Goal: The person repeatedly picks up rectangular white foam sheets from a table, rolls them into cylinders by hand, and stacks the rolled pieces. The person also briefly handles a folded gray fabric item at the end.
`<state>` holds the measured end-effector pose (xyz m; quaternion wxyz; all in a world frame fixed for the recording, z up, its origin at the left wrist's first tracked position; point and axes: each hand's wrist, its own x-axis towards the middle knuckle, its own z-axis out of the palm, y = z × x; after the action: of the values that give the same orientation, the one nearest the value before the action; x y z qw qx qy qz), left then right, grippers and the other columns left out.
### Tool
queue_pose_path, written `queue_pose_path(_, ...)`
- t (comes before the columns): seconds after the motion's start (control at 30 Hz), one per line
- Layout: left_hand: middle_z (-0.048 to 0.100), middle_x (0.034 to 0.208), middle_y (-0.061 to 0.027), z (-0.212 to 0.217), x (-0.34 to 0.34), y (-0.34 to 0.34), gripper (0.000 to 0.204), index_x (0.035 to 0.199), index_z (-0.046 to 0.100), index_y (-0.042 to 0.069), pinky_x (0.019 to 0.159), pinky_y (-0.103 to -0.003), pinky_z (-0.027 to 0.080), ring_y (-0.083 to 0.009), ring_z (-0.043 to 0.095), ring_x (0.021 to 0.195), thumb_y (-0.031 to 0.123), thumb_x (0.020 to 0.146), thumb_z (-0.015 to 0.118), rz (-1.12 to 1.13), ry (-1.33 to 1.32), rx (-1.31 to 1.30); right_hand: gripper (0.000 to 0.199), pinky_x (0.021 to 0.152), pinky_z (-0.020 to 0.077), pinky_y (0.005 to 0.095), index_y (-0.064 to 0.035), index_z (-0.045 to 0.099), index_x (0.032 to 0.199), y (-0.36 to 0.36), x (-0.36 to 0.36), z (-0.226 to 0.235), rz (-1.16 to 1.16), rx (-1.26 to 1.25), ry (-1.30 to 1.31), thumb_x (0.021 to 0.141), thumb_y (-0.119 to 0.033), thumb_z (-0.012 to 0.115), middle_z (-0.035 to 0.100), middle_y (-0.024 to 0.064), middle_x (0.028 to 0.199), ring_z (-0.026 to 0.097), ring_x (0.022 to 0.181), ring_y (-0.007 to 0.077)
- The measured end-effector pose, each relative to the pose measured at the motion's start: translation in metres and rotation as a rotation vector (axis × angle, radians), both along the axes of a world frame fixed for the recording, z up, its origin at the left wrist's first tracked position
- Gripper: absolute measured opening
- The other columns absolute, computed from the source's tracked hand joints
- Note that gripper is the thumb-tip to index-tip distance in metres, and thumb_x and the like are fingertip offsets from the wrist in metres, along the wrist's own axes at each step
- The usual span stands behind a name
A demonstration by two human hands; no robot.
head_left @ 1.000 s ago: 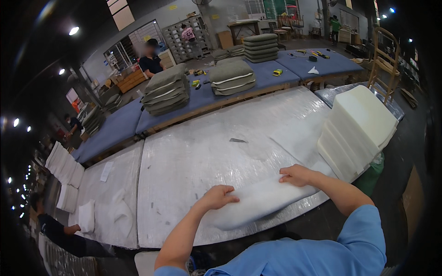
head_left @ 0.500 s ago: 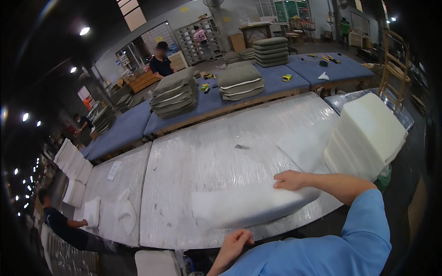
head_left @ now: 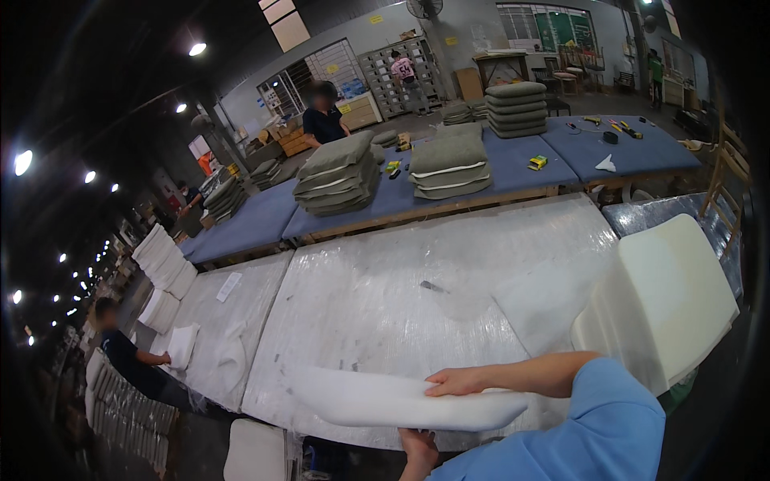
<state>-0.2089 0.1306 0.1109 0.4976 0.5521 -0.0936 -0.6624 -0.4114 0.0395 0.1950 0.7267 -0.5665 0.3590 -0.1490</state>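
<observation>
At the near edge of the plastic-wrapped white worktable (head_left: 417,297), my right hand (head_left: 455,382) lies flat, fingers stretched out, on top of a long white foam pad (head_left: 401,402), while my left hand (head_left: 419,449) grips the pad's near edge from below, fingers hidden under it. A stack of white foam cushions (head_left: 670,301) stands just right of the pad, beside my blue sleeve (head_left: 593,425). Beyond the worktable, grey cushion piles (head_left: 445,164) sit on a blue table (head_left: 513,168), and another person crouches at the worktable's left end with more foam.
</observation>
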Motion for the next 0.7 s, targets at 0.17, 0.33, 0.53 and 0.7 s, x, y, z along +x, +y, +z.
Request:
queue_pose_path(0.17,0.063,0.122,-0.0147,0.011,-0.03,-0.021,0.052,0.134,0.053,0.002,0.092,-0.04,0.056,-0.0254,0.065,0.111,0.043,0.105,0.044,0.074,0.138,-0.483,0.039,0.093,0.0496,0.0278,-0.0024,0.059,0.138,0.006,0.019,0.002,0.049,-0.029,-0.147,0.108,-0.028,0.055,0.068,0.0041,0.12,0.06,0.105,0.0096)
queue_pose_path(0.33,0.064,0.106,-0.012,0.07,-0.037,-0.053,0.039,0.122,0.059,0.003,0.075,-0.038,0.059,-0.0239,0.068,0.092,0.036,0.103,0.048,-0.015,-0.008,-0.527,0.038,0.091,0.052,0.0266,-0.0025,0.057,0.14,0.003,0.016,0.013,-0.217,0.045,-0.322,0.109,-0.024,0.053,0.068,0.0044,0.122,0.061,0.105,0.0086)
queue_pose_path(0.53,0.066,0.118,-0.0148,0.054,0.005,-0.086,0.055,0.131,0.058,0.003,0.083,-0.039,0.059,-0.0273,0.069,0.1,0.049,0.105,0.044,-0.09,-0.057,-0.32,0.036,0.087,0.0534,0.0272,-0.0021,0.058,0.138,0.026,0.05,0.011,-0.564,0.06,-0.336,0.109,-0.022,0.053,0.068,0.005,0.12,0.063,0.101,0.0093)
queue_pose_path(0.7,0.055,0.144,-0.0177,0.051,-0.002,-0.09,0.073,0.151,0.044,0.0,0.106,-0.039,0.048,-0.0292,0.058,0.127,0.058,0.106,0.037,-0.2,-0.158,-0.276,0.035,0.084,0.0555,0.03,-0.002,0.059,0.135,0.042,0.059,-0.036,-0.881,0.067,-0.359,0.108,-0.024,0.056,0.07,0.0065,0.115,0.065,0.096,0.0119)
